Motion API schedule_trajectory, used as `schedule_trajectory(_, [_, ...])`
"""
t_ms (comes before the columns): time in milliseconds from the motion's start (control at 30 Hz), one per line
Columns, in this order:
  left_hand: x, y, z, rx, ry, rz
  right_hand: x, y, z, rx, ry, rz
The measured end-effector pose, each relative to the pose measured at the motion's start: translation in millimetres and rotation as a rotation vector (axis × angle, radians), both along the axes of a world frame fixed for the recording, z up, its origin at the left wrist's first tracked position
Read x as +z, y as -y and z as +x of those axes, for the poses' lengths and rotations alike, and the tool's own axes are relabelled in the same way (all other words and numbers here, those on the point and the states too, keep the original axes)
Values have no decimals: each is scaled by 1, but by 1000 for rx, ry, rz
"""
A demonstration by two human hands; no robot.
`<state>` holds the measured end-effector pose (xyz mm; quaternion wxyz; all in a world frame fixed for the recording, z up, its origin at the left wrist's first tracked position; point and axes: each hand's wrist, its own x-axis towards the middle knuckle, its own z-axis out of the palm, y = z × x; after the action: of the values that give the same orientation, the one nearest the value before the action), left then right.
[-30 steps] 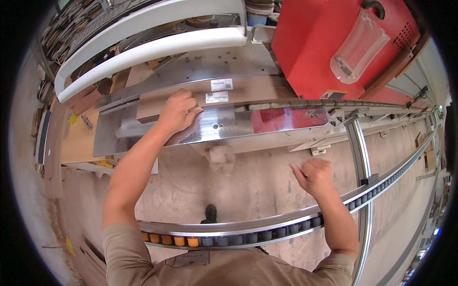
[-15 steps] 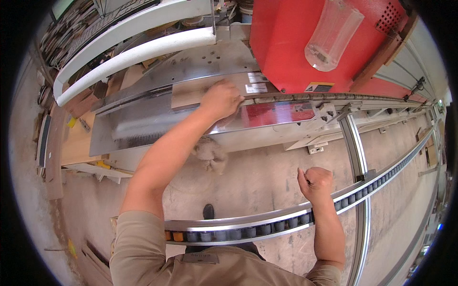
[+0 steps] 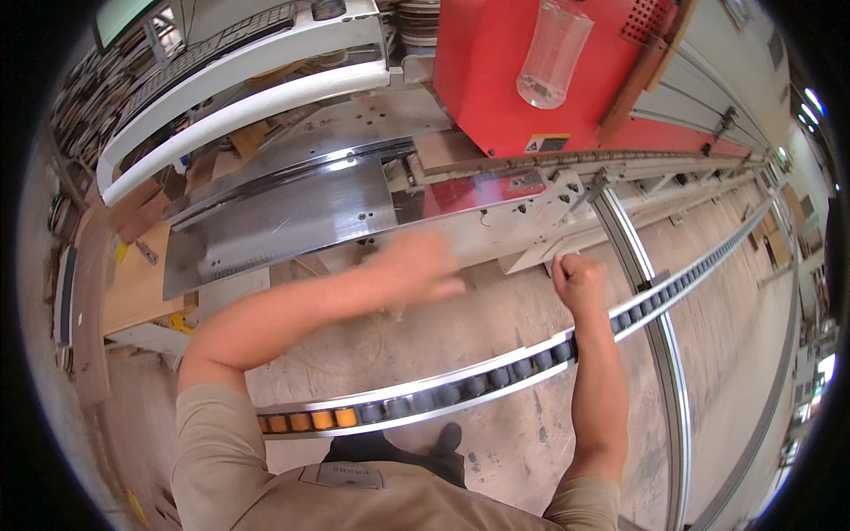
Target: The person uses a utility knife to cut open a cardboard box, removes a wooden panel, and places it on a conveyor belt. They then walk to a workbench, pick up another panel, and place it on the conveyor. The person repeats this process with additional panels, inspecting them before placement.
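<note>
My left hand [image 3: 416, 270] is blurred by motion in front of the steel machine table [image 3: 301, 217], over its near edge. Whether anything is in its fingers cannot be made out. My right hand [image 3: 580, 281] is closed in a fist with the thumb up, in the air beyond the roller rail; nothing sticks out of it. A brown board [image 3: 443, 150] lies at the foot of the red machine housing [image 3: 513, 88], partly hidden beneath it. Neither hand touches the board.
A curved roller rail [image 3: 460, 389] with black and orange rollers crosses in front of my body. An aluminium support bar [image 3: 624, 239] joins it to the machine. A white tubular frame [image 3: 248, 124] with a keyboard [image 3: 212, 57] stands at the back left. A wooden surface [image 3: 133, 283] lies left.
My left hand has come off the board and back toward me. The board has shifted right, under the red housing. My right hand stays a fist. The view has turned slightly.
</note>
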<state>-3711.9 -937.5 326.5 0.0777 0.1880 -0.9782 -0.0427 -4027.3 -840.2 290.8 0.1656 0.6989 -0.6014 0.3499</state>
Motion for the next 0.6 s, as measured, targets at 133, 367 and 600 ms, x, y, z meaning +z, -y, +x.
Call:
schedule_trajectory(133, [-1,-92,19,-231,20,308,10,-87,62,-287,226,-235])
schedule_trajectory(367, [-8,-145,0,-216,334,517,-126,-389,263,-822,593,335])
schedule_trajectory(600, [-44,-141,-2,-278,175,325,-199,-576,468,-1111,1052,747])
